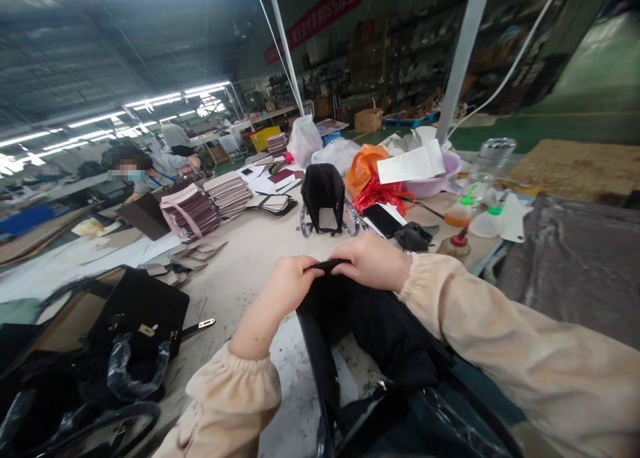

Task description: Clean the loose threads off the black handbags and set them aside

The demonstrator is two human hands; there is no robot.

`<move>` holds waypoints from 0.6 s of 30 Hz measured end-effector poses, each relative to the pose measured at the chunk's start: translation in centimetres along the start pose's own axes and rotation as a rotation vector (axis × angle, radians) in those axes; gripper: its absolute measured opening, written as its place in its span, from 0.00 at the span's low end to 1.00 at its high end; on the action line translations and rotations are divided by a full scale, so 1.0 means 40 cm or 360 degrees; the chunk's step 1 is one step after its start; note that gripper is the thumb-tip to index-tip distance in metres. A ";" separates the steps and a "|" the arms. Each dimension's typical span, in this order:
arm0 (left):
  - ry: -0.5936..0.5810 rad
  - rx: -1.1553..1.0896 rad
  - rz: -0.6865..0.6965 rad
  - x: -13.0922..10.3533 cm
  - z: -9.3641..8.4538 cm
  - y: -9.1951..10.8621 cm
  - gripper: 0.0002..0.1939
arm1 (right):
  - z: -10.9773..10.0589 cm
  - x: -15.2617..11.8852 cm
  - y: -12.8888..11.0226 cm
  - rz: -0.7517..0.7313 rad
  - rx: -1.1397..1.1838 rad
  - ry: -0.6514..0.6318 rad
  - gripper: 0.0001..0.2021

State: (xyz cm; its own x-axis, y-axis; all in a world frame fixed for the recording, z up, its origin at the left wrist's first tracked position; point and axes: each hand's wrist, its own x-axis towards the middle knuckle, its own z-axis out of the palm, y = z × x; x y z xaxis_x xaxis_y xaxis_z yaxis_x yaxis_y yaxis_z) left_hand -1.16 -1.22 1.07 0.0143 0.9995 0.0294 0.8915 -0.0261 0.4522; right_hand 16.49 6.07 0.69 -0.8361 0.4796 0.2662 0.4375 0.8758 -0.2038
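A black handbag (395, 331) gapes open in front of me, its dark inside facing up. At its far top edge my left hand (293, 281) pinches the rim between thumb and fingers. Close beside it, my right hand (373, 261) grips the same edge, thumb inside the rim. Only a short stretch of rim shows between the hands. Beyond them, a second black bag (323, 195) with plastic-wrapped handles stands upright on the worktable (240, 265). More black bags (145, 305) with gold-coloured hardware lie to the left.
Stacks of brown panels (193, 211) sit at the far left of the table. A black phone (383, 220), an orange plastic bag (367, 168), a purple basin (435, 181) and small bottles (457, 211) crowd the right. A metal pole (463, 58) rises behind. A masked person (143, 178) sits at left.
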 end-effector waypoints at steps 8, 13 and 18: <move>-0.0013 0.0035 0.0079 0.001 0.003 0.003 0.13 | 0.000 0.001 0.004 0.0037 -0.0029 0.0037 0.10; -0.0016 -0.0002 0.0083 -0.002 0.001 0.004 0.13 | 0.001 0.003 0.004 0.0059 -0.0025 0.0042 0.11; 0.0003 -0.0061 0.0035 -0.006 -0.003 -0.001 0.11 | 0.001 0.009 -0.004 0.0107 0.0004 0.0030 0.11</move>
State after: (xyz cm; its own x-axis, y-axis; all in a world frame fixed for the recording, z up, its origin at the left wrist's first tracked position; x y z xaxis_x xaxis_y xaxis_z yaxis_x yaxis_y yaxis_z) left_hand -1.24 -1.45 1.17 0.0327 0.9986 0.0413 0.8730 -0.0486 0.4852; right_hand 16.11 6.11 0.79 -0.7983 0.5385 0.2697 0.4919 0.8413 -0.2239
